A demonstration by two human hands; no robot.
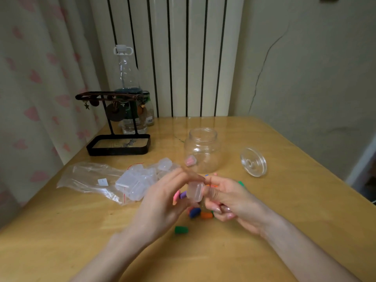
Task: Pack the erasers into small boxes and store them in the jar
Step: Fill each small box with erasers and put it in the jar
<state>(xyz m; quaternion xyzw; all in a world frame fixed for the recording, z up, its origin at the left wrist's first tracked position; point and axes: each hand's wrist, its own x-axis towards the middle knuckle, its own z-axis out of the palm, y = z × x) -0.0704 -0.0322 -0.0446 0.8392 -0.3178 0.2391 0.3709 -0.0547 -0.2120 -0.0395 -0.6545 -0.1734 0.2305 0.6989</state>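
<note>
Head cam: both hands were together just above the worktop (301, 192), with the left hand (162, 202) and right hand (230, 200) each pinching the same small box (195, 191). Loose erasers (181, 229) lay under and near them. The open jar (203, 147) stood just beyond with a pink-filled box (190, 160) inside, and its lid (253, 162) lay to the right. Empty boxes (132, 181) sat on a plastic bag (87, 176) on the left.

Erasers (206, 215) partly behind right hand (230, 202)
</note>
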